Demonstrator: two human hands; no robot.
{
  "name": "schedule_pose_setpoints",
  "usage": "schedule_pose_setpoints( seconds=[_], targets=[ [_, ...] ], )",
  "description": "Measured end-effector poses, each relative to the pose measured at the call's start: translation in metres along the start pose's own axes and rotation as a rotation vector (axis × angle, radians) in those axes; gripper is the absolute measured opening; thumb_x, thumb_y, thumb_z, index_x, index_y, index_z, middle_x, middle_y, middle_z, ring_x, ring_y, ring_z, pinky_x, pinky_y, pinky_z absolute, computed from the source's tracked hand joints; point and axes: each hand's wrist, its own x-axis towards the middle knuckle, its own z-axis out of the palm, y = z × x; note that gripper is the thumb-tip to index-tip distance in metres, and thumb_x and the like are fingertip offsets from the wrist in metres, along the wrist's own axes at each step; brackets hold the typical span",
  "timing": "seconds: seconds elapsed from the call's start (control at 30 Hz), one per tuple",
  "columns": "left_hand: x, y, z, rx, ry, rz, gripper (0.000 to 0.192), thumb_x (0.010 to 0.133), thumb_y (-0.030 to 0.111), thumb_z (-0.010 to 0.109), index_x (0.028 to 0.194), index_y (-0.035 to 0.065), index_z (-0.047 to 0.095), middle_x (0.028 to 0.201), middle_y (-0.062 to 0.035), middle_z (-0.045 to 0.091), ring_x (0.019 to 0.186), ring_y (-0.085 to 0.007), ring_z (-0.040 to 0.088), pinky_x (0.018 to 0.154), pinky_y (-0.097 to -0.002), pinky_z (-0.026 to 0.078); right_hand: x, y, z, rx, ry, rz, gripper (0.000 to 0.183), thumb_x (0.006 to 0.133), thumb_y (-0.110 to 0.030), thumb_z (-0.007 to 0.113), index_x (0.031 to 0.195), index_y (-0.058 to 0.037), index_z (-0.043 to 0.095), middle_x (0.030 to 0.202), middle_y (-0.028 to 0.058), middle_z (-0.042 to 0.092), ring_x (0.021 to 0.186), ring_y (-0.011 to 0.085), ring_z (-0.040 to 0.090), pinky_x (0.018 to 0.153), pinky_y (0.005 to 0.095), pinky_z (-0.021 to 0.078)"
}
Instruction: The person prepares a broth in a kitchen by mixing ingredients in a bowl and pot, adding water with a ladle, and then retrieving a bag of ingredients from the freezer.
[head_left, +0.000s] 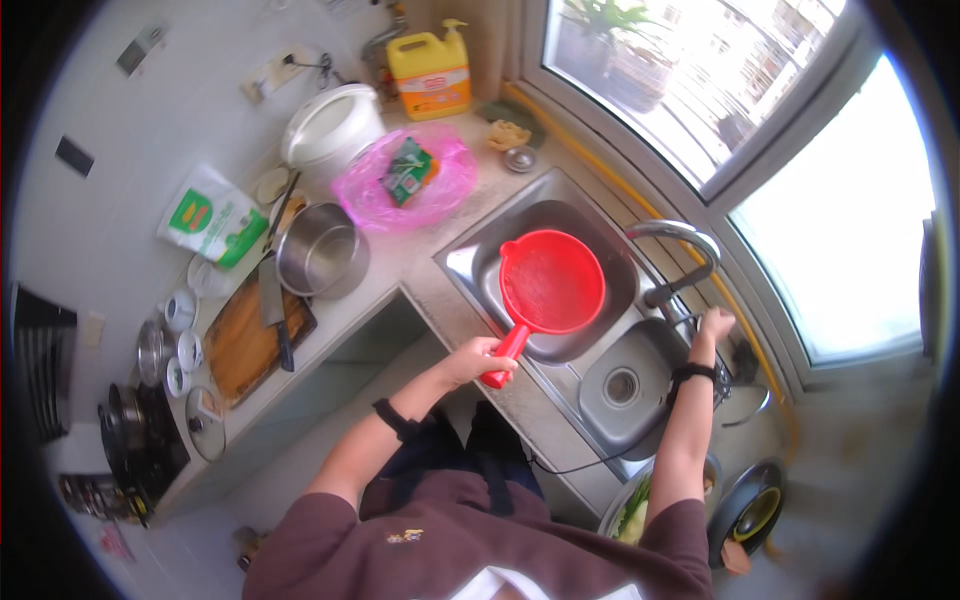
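Observation:
My left hand (480, 361) grips the handle of a red plastic water dipper (551, 281). The dipper is over the larger basin of a stainless steel double sink (465, 264), and what looks like water with ripples lies in its bowl. At the sink's window side, my right hand (718, 322) is closed around the end of the faucet lever (687, 319). The curved chrome faucet (686, 232) reaches toward the large basin, close to the dipper's rim. Below my right forearm is the smaller basin (592, 390) with its round drain.
Left of the sink stand a steel pot (319, 255) and a wooden cutting board (232, 345) with a cleaver (272, 300). A pink plastic bag (450, 169), a white bucket (330, 124) and a yellow detergent jug (431, 79) are farther back. Vegetables (634, 517) lie near my right elbow.

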Motion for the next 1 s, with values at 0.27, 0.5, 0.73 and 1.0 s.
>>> schedule_pose_setpoints(
  seconds=[0.27, 0.5, 0.73, 1.0],
  targets=[
    [-0.147, -0.016, -0.005, -0.198, 0.198, 0.153, 0.033, 0.073, 0.017, 0.067, 0.094, -0.0052, 0.053, 0.076, -0.01, 0.061, 0.067, -0.0139, 0.059, 0.064, -0.0256, 0.048, -0.311, -0.134, -0.14, 0.46, -1.357, -0.094, 0.029, 0.087, -0.03, 0.048, 0.095, -0.0031, 0.054, 0.08, 0.0039, 0.056, 0.071, 0.0131, 0.053, 0.063, 0.0271, 0.0431],
    [-0.321, -0.102, -0.033, -0.219, 0.477, 0.356, 0.031, 0.075, 0.018, 0.066, 0.096, -0.0009, 0.055, 0.079, -0.0081, 0.061, 0.069, -0.0124, 0.059, 0.065, -0.0252, 0.048, -0.569, -0.189, -0.224, 0.737, -2.166, 0.333, 0.031, 0.089, -0.023, 0.047, 0.104, 0.0041, 0.05, 0.095, 0.0104, 0.057, 0.086, 0.0171, 0.056, 0.077, 0.0283, 0.0438],
    [-0.511, -0.175, -0.058, -0.133, 0.977, 0.335, 0.048, 0.074, 0.033, 0.066, 0.104, -0.0029, 0.055, 0.091, -0.0099, 0.061, 0.084, -0.0148, 0.058, 0.074, -0.0259, 0.045, -0.784, -0.221, -0.315, 0.432, -2.391, 0.269, 0.026, 0.087, -0.017, 0.047, 0.092, 0.0065, 0.056, 0.087, 0.0126, 0.058, 0.079, 0.0188, 0.057, 0.072, 0.0293, 0.046],
    [-0.682, -0.212, -0.104, -0.205, 1.206, 0.502, 0.051, 0.084, 0.051, 0.047, 0.083, 0.0009, 0.059, 0.067, -0.0069, 0.062, 0.052, -0.0131, 0.051, 0.048, -0.0263, 0.039, -0.985, -0.283, -0.349, 0.328, -2.68, 0.145, 0.018, 0.084, -0.017, 0.05, 0.087, 0.0009, 0.052, 0.078, 0.0095, 0.056, 0.071, 0.0188, 0.055, 0.066, 0.0306, 0.0474]
  ],
)
